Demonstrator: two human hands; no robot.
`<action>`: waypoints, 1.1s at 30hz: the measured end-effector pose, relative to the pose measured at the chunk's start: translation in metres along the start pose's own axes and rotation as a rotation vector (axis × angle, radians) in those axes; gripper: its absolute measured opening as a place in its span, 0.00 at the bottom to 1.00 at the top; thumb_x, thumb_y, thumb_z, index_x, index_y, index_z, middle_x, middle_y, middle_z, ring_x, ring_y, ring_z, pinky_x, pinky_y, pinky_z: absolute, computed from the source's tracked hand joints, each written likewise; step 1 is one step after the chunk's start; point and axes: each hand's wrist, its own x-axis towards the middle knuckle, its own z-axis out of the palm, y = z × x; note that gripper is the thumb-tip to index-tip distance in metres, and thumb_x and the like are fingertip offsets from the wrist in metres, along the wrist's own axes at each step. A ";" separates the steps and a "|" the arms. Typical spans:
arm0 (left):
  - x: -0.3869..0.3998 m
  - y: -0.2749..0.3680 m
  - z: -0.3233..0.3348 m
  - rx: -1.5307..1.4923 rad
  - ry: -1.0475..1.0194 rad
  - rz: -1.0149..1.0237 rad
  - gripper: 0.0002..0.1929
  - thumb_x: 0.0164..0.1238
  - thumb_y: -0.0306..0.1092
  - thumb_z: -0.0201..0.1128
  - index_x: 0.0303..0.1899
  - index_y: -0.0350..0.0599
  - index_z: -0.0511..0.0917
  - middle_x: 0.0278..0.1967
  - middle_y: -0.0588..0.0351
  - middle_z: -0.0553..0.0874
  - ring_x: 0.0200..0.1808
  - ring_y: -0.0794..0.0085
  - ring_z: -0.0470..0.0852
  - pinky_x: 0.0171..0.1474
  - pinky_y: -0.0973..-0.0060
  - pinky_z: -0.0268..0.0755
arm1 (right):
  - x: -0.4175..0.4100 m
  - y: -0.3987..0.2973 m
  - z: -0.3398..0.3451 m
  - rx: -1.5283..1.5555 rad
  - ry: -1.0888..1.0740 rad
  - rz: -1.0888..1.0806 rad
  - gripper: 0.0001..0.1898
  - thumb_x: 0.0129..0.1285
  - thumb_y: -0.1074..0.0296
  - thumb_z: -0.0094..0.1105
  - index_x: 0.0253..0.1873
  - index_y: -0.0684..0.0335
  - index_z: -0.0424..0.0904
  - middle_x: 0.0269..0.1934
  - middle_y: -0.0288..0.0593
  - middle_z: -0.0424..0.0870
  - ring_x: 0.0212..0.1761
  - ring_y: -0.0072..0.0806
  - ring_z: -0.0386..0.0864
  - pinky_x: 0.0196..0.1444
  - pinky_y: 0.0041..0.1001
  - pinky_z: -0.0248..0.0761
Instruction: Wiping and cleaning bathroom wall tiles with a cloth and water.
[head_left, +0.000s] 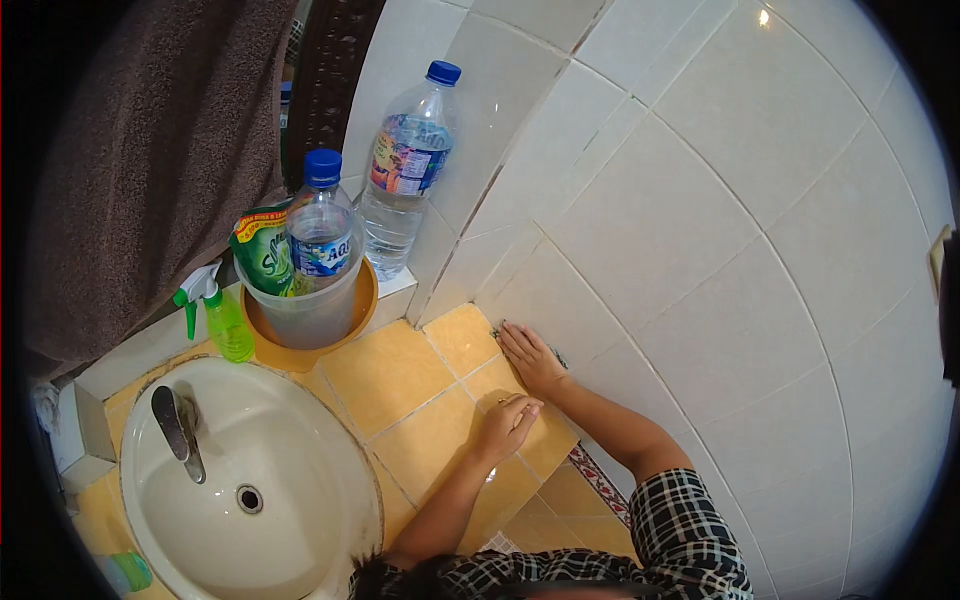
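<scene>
My right hand (531, 357) lies flat, fingers together, where the yellow tiled counter (394, 364) meets the pale tiled wall (667, 225). Small dark greenish patches show beside its fingertips and near its wrist; whether they belong to something under the palm is unclear. Just below it, my left hand (510, 426) rests over the counter with its fingers curled in. A ring shows on one finger, and I see nothing held there. To the left is an oval cream washbasin (307, 510) with a metal faucet (176, 431) and an open drain (249, 499).
A green spray bottle (229, 326) stands behind the basin. Beside it an orange bowl (367, 300) holds a translucent tub (307, 319) with a green pouch (262, 255) and a plastic bottle (322, 225). A taller bottle (409, 165) stands on the ledge. A brown towel (157, 150) hangs left.
</scene>
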 end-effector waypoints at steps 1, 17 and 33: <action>0.002 0.001 0.003 -0.010 0.005 -0.002 0.12 0.74 0.33 0.53 0.44 0.34 0.81 0.40 0.45 0.85 0.44 0.58 0.84 0.49 0.68 0.74 | 0.005 0.005 0.004 -0.005 -0.004 0.005 0.30 0.70 0.57 0.39 0.74 0.64 0.58 0.76 0.48 0.54 0.81 0.41 0.42 0.80 0.45 0.31; 0.001 0.001 0.012 0.040 -0.057 0.032 0.13 0.73 0.36 0.54 0.42 0.34 0.81 0.40 0.43 0.86 0.42 0.51 0.84 0.47 0.65 0.74 | -0.016 0.163 -0.130 -0.046 0.341 0.743 0.28 0.66 0.68 0.47 0.72 0.48 0.65 0.75 0.33 0.61 0.78 0.26 0.54 0.76 0.55 0.30; 0.002 -0.010 0.021 0.022 -0.107 0.002 0.12 0.73 0.33 0.52 0.42 0.35 0.81 0.40 0.44 0.85 0.44 0.55 0.84 0.49 0.66 0.74 | -0.148 0.061 -0.079 0.101 0.170 0.659 0.31 0.64 0.66 0.48 0.74 0.45 0.63 0.76 0.32 0.59 0.78 0.26 0.53 0.76 0.46 0.33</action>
